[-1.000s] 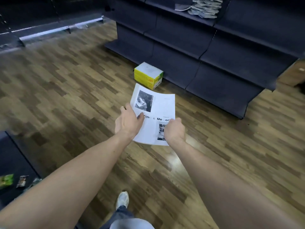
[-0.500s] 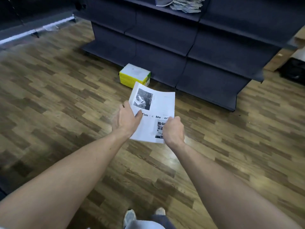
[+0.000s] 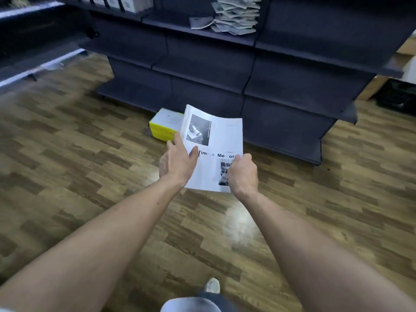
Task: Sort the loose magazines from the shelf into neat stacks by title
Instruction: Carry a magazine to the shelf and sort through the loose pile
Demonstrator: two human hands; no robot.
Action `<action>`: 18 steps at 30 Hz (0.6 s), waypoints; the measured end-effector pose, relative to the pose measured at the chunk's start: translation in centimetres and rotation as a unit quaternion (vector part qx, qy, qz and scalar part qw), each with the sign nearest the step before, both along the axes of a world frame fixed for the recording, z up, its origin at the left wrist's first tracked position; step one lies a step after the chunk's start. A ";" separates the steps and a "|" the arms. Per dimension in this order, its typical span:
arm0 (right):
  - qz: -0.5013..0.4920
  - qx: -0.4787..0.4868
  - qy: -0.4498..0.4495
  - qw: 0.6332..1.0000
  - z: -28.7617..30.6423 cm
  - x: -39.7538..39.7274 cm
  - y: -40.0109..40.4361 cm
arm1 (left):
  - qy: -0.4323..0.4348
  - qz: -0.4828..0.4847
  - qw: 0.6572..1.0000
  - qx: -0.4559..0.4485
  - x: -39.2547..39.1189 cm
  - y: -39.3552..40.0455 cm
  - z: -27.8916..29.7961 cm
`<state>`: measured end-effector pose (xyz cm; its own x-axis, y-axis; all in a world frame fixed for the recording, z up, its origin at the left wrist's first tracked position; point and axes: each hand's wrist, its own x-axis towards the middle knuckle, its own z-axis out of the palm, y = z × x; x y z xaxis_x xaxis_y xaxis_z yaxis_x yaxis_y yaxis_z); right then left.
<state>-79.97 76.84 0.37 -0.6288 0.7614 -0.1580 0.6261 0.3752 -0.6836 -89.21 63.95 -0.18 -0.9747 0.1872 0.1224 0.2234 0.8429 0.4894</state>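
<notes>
Dark shelving [image 3: 225,70] over wood floor [image 3: 67,154], loose magazines [image 3: 236,16] heaped on an upper shelf. Held magazine [image 3: 216,140]: white cover, black title, two photos, sagging between my hands. Left hand [image 3: 177,163] fingers support its left edge; right hand [image 3: 242,172] fingers pinch its right. Best carried flat, title checked before stacking.

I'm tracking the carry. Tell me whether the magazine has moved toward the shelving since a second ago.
Yes. The magazine, held by the left hand and right hand, now overlaps the yellow box at the shelving base; earlier it sat short of it.
</notes>
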 end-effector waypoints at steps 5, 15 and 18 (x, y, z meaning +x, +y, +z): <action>0.015 0.006 0.025 1.000 0.6 -5.0 4.5 | -0.004 0.012 1.000 0.011 -5.1 4.1 0.4; 0.025 -0.009 0.036 0.999 0.1 -17.4 9.4 | 0.015 0.002 1.000 -0.007 -17.6 8.9 0.3; 0.022 -0.003 0.036 0.999 0.0 -22.3 10.4 | 0.016 0.000 1.000 0.005 -22.8 10.0 0.0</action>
<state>-102.30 87.23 0.40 -0.6707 0.7325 -0.1161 0.5591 0.3966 -0.7281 -112.00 73.97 -0.15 -0.9700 0.1863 0.1562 0.2398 0.8384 0.4895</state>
